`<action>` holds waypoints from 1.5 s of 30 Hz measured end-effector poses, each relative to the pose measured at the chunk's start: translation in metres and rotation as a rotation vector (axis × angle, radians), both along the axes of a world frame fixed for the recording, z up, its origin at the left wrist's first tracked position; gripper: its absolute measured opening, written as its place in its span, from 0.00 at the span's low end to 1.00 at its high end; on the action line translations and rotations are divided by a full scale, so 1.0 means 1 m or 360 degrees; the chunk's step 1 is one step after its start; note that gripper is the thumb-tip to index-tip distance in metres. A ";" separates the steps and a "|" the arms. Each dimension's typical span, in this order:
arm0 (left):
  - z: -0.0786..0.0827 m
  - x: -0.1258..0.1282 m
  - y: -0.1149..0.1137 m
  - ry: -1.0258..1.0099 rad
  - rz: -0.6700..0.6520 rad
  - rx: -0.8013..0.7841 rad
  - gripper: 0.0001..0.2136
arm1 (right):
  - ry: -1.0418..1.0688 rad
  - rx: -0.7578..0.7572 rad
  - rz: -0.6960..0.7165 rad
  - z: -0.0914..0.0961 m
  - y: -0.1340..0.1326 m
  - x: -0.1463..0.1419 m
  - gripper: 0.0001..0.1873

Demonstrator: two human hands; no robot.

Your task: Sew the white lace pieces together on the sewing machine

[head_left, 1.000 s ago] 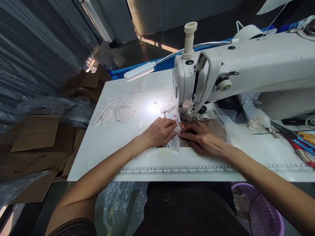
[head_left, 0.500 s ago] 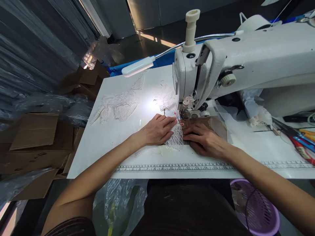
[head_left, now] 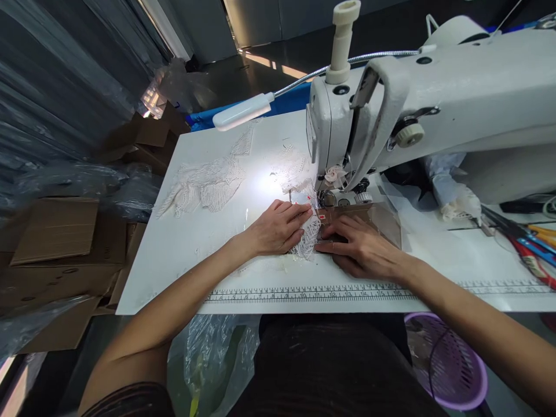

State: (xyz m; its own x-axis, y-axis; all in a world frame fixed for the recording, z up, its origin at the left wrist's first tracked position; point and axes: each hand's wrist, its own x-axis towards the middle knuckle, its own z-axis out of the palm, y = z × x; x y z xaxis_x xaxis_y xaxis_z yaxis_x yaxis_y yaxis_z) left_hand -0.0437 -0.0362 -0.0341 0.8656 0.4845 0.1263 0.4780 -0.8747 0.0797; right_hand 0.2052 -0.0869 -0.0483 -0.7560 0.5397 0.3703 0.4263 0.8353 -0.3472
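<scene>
White lace fabric [head_left: 309, 236] lies on the sewing machine's bed, running in under the presser foot area. My left hand [head_left: 282, 227] rests flat on the lace's left side, fingers stretched out just in front of the needle. My right hand [head_left: 358, 246] is on the other side, over a brown translucent plate [head_left: 382, 217], with its fingers apart and one fingertip touching the lace's right edge. The sewing machine [head_left: 332, 139] stands above the hands, a small fabric rosette [head_left: 334, 174] on its head. The needle tip is too small to make out.
More lace pieces [head_left: 212, 182] lie on the left of the white table [head_left: 174, 278], lit by a lamp [head_left: 243, 112]. A printed ruler [head_left: 304, 295] runs along the front edge. Scissors and tools [head_left: 521, 231] lie right. Cardboard boxes [head_left: 65, 249] and a purple basket [head_left: 464, 370] stand beyond the table.
My right index finger has moved slightly left and forward against the lace edge. The lace's near end has bunched and drawn in towards the machine. My left hand is almost unmoved.
</scene>
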 end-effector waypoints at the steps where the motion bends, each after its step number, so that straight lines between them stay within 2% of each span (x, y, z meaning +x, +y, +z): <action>1: 0.000 0.000 0.000 0.0004 0.0001 0.0005 0.20 | -0.0021 0.0018 -0.0011 0.001 0.000 -0.001 0.18; 7: 0.004 -0.001 0.001 0.0063 -0.0031 0.0019 0.21 | -0.0044 -0.0013 0.0004 0.005 -0.001 -0.003 0.17; 13: 0.018 -0.005 0.008 0.0281 -0.0169 -0.0036 0.26 | -0.0009 -0.0111 0.0022 0.002 0.001 0.001 0.15; 20: 0.028 0.000 0.006 0.0415 -0.0156 -0.0005 0.26 | 0.0024 -0.0135 0.0005 0.002 0.000 0.001 0.13; 24: 0.023 0.005 -0.001 0.0362 -0.0103 0.0094 0.24 | 0.0043 -0.0133 -0.0030 0.003 -0.003 -0.001 0.13; 27: 0.015 0.010 -0.007 0.0230 0.0013 0.0161 0.26 | 0.0046 -0.0208 -0.0046 0.010 0.000 -0.001 0.13; 30: 0.009 0.013 -0.012 0.0139 0.0127 0.0159 0.23 | 0.0082 -0.0363 -0.0062 0.019 0.011 0.001 0.15; 33: 0.005 0.011 -0.013 0.0090 0.0136 0.0092 0.22 | 0.0027 -0.0309 -0.0204 0.023 0.025 0.003 0.14; 36: 0.002 0.008 -0.011 0.0031 0.0135 0.0042 0.22 | -0.0069 -0.0197 -0.0194 0.018 0.031 0.004 0.13; 40: -0.001 0.006 -0.010 -0.0049 0.0142 0.0023 0.22 | 0.0007 -0.0122 -0.0138 0.007 0.029 0.003 0.16; 45: 0.001 0.007 -0.012 -0.0030 0.0186 0.0023 0.21 | -0.0018 -0.0139 -0.0121 0.004 0.027 0.003 0.17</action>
